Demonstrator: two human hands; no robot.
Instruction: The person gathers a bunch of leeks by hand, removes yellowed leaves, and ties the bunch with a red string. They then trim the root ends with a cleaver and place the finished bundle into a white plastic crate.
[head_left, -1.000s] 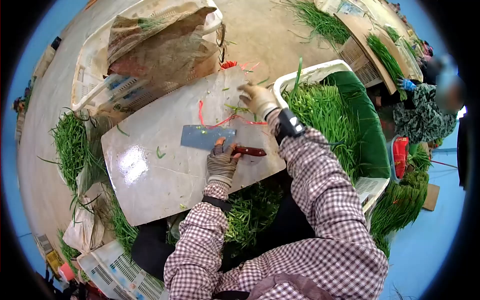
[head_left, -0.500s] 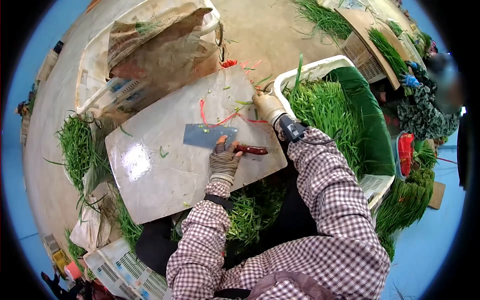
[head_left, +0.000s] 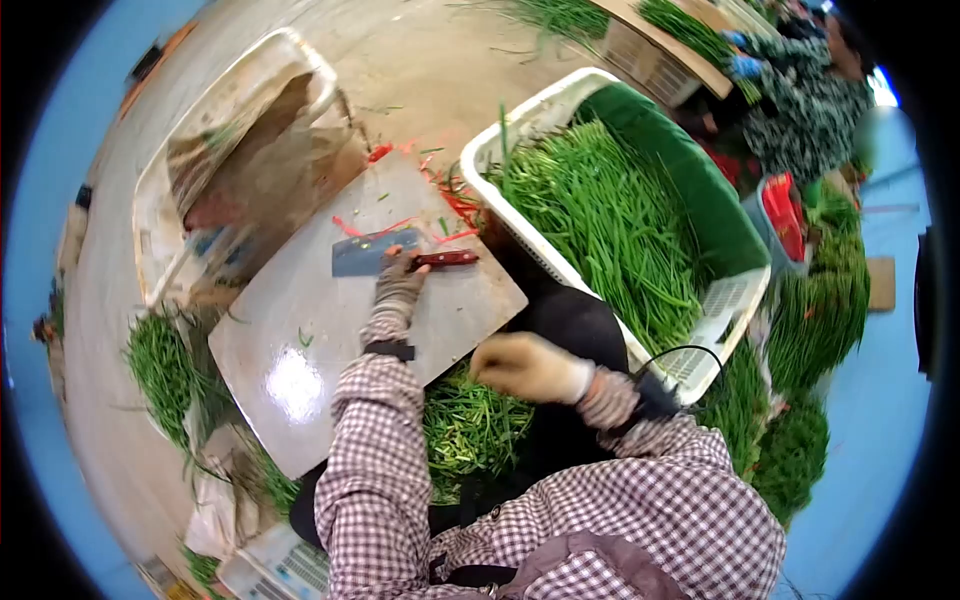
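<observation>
My left hand [head_left: 401, 283], in a striped glove with bare fingertips, grips a cleaver at the join of blade and handle. The cleaver's grey blade [head_left: 355, 258] lies flat on a pale board [head_left: 330, 335], its red-brown handle [head_left: 450, 258] pointing right. Red strips [head_left: 458, 206] lie near the board's right corner. My right hand [head_left: 530, 366], in a cream glove, hovers beside the board's lower right edge, over my dark-clothed leg. It is blurred and its fingers look curled; whether they hold anything I cannot make out. Chopped green stalks [head_left: 474, 428] lie below the board.
A white crate [head_left: 570, 262] with a dark green lining [head_left: 660, 160] holds long green stalks [head_left: 610, 220]. Another crate [head_left: 152, 215], draped with brown sacking [head_left: 285, 160], stands at upper left. Green bundles [head_left: 165, 365] flank the board. A co-worker in camouflage [head_left: 805, 115] works at upper right.
My right hand has left the board's right corner and come back toward my body. My left hand stays on the cleaver. The view has shifted, showing more of the stalk-filled crate.
</observation>
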